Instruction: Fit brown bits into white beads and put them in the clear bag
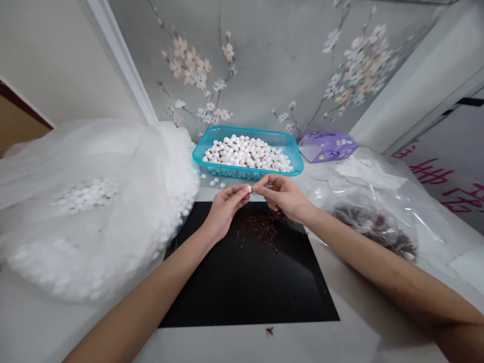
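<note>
Between the thumb and fingers of my left hand [226,205] is a small white ball [250,189]. My right hand [284,195] pinches at the ball's right side; whatever its fingertips hold is too small to make out. Both hands meet above the far edge of a black mat [242,287]. Beneath them, a loose pile of dark reddish-brown bits [260,228] is spread on the mat. Just beyond stands a blue plastic basket [249,172] filled with similar white balls [245,151], with brown bits showing among some of them.
At the left bulges a large translucent bag [124,242] of white balls. To the right lies a clear bag [378,227] with dark brown pieces. A purple packet [328,146] rests by the wall. Several stray balls [217,180] lie before the basket; one brown bit [269,330] is near the front.
</note>
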Tool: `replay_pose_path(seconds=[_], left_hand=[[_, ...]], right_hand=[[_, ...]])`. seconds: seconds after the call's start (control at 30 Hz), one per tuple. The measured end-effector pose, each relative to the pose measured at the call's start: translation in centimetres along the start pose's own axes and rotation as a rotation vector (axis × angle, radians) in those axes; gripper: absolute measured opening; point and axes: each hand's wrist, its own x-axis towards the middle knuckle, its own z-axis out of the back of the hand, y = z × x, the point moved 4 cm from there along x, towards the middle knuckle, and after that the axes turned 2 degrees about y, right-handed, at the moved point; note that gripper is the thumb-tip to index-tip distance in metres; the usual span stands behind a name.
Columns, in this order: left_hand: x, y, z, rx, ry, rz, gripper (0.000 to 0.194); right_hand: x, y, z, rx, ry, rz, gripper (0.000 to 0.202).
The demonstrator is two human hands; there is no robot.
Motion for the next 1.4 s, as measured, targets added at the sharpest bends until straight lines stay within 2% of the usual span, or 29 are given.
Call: replay_pose_path(seconds=[0.27,0.63,1.0,1.2,1.4], left_hand=[[-0.2,-0.1,-0.2,0.046,-0.006,-0.011,0.013],[-0.3,-0.1,0.0,0.077,-0.014,-0.025,0.015],[-0.3,0.1,0.1,0.090,0.029,-0.028,0.013],[-0.2,0.1,0.2,0.070,0.012,0.007,0.013],[-0.3,0.0,0.4,0.045,-0.024,-0.016,0.013]], right_hand=[[-0.4,0.1,-0.5,0.191,0.008,-0.108,0.026],[-0.4,-0.6,-0.5,0.209,0.021,-0.150,0.025],[-0.5,-0.9,-0.9,0.225,0.017,-0.142,0.028],[-0.5,-0.8,-0.9,0.132,-0.036,-0.089,0.031],[-0.5,-0.1,-0.9,-0.169,-0.084,0.036,0.027]])
